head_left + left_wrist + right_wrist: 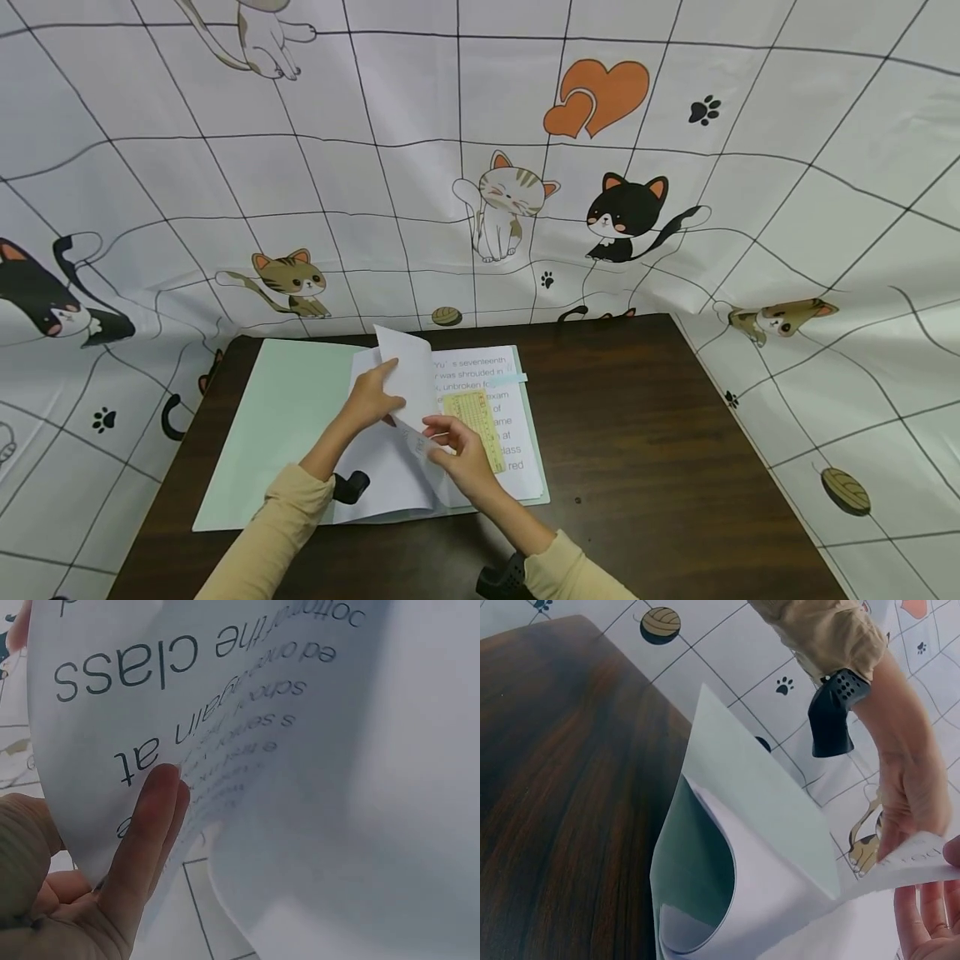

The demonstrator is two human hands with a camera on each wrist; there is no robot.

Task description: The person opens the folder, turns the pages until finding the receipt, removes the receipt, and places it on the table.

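Observation:
An open pale green folder (292,433) lies on the table with white printed sheets inside. One lifted page (408,367) stands up from the folder's middle, bent, its large print showing in the left wrist view. My left hand (371,400) pinches this page by its left edge, thumb on one face and fingers on the other. Lower down, my right hand (461,454) holds the same page's edge between thumb and fingers. Under the right hand, a yellow note (476,417) with small writing sits on the right-hand printed sheet (517,433). A light blue tab (508,379) sticks out at that sheet's right edge.
The dark wooden table (637,433) extends to the right of the folder. A white cloth (420,100) with grid lines and cartoon cats surrounds the table at the back and sides. Black wrist devices (351,487) are worn at both wrists, below beige sleeves (273,525).

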